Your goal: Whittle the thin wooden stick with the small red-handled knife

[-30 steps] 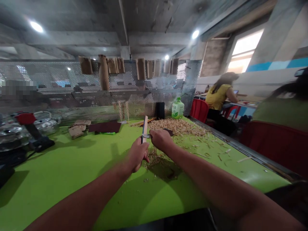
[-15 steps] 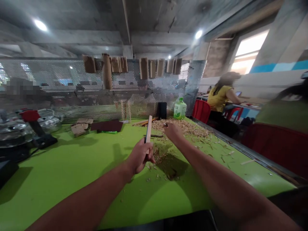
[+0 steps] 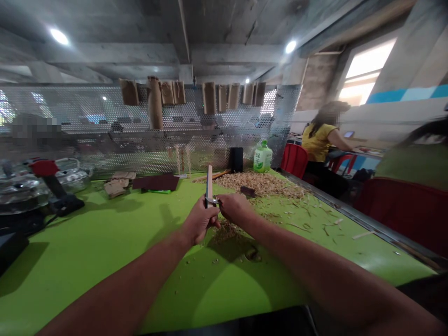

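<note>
The left hand (image 3: 199,220) is clenched around a flat wooden stick (image 3: 209,186) held upright, and the right hand (image 3: 236,208) grasps a small metal knife (image 3: 212,200) against it, above wood shavings (image 3: 224,232).

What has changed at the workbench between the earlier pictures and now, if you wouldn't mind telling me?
The right hand has moved back left, from over the wood shavings to the wooden stick, with a small metal blade showing from its grip against the stick. The left hand stays closed around the upright stick. The shavings and the plastic bottle stay as they were.
</note>
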Demonstrator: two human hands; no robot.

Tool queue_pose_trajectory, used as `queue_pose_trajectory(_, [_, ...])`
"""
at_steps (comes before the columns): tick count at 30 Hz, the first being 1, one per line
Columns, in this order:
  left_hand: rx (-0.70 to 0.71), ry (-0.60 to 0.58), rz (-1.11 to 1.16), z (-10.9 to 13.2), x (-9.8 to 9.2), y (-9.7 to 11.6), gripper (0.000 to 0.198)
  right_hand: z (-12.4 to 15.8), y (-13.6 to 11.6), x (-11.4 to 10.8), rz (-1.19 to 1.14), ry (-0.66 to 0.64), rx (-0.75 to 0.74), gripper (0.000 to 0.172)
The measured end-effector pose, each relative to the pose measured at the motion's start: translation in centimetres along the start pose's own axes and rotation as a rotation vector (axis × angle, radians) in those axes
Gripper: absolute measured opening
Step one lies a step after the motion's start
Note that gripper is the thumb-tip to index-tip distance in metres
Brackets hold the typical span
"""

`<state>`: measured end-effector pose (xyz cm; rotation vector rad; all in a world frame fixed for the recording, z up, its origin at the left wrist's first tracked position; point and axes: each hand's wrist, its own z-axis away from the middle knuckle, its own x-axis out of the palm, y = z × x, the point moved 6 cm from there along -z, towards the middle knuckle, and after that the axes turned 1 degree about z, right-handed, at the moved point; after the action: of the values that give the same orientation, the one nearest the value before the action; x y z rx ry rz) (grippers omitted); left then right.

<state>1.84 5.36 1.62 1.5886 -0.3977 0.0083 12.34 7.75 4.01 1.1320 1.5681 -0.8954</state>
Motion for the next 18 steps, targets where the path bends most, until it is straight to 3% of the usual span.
queue_pose_trajectory(9, [0.008, -0.014, 0.042, 0.0, 0.2, -0.1, 0.031, 0.0, -0.2, -0.6, 0.085, 0.061, -0.048, 0.025])
queue_pose_trajectory(18, [-0.022, -0.039, 0.014, 0.7, 1.1, 0.0, 0.044, -0.4, 0.8, -0.7, 0.084, 0.096, -0.058, 0.026])
